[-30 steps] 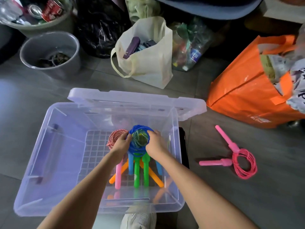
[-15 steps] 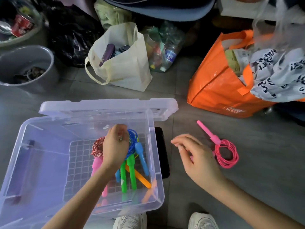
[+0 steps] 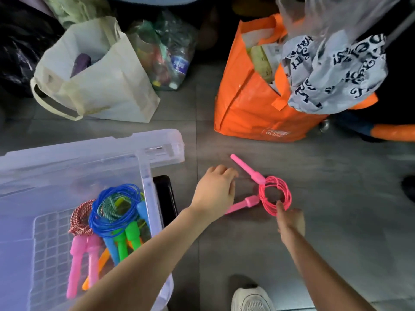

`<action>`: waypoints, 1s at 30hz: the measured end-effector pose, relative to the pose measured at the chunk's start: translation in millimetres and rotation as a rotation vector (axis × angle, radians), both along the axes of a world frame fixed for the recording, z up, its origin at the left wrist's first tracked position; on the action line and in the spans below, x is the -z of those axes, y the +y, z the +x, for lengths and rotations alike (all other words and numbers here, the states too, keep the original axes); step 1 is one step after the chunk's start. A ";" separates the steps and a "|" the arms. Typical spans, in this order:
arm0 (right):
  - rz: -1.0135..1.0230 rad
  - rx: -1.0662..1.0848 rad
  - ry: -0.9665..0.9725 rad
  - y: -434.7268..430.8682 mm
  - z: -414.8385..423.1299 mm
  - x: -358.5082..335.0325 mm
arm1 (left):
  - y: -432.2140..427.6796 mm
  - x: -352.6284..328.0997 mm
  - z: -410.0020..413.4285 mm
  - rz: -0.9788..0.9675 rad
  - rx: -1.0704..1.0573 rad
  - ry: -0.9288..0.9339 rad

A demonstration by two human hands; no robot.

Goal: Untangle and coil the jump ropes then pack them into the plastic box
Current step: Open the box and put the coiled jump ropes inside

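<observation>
**Pink rope on the floor, both hands at it**

The pink jump rope [image 3: 275, 196] lies coiled on the grey tiled floor [image 3: 336, 221], outside and to the right of the plastic box [image 3: 146, 176], its two handles spread in a V. The left hand [image 3: 213, 194] hovers over the end of the nearer handle and hides it; its fingers are loosely bent and hold nothing. The right hand [image 3: 290, 218] stretches one finger onto the coil's near edge; the blur makes it impossible to tell whether it pinches.

The left forearm crosses the box's right wall. Inside lie a blue rope [image 3: 114, 207], a red-and-white rope [image 3: 80, 216] and green handles [image 3: 128, 239]. A black object [image 3: 165, 196] sits between box and left hand. Behind stand an orange bag [image 3: 247, 104], a cream bag [image 3: 101, 86] and a clear sack of bottles [image 3: 166, 52]. A white shoe [image 3: 251, 299] shows at the bottom.
</observation>
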State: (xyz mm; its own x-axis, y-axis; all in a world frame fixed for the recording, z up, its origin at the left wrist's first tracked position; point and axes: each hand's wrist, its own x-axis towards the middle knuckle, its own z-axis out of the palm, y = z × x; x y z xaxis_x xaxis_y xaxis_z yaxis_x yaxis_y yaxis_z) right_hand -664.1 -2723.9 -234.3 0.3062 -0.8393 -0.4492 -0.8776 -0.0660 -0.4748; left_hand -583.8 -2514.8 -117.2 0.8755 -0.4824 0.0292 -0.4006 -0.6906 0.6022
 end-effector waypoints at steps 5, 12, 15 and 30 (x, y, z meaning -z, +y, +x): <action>0.130 0.115 0.057 -26.9 14.5 55.8 | -18.4 37.8 -1.1 0.235 0.046 0.215; -0.080 -0.007 -0.043 -7.1 27.6 0.3 | -15.7 45.2 -1.5 0.220 0.010 0.226; -0.280 -0.352 -0.287 11.5 23.7 -57.3 | -12.5 31.2 1.8 0.125 -0.044 0.183; 0.109 -1.107 -0.918 121.7 23.7 -326.1 | 108.2 -159.3 -12.3 -0.748 -0.093 0.738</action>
